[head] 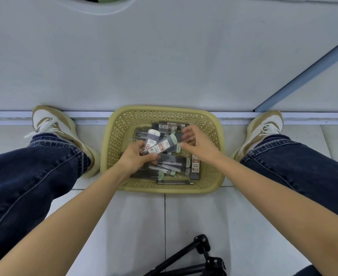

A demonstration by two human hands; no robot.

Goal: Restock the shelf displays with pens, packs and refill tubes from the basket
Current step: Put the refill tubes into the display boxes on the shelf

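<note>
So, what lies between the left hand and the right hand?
In the head view, refill tubes, gripped by the left hand, reach across the gap toward the right hand, above the basket.

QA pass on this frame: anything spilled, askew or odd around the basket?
Nothing spilled. The refill tubes lie jumbled at all angles, but all inside the basket. The left hand holds two crossed tubes; the right hand hovers beside them. A black folding stand lies on the floor.

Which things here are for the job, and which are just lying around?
For the job: basket, refill tubes, left hand holding some, right hand over the basket.
Not part of it: black stand, shoes.
</note>
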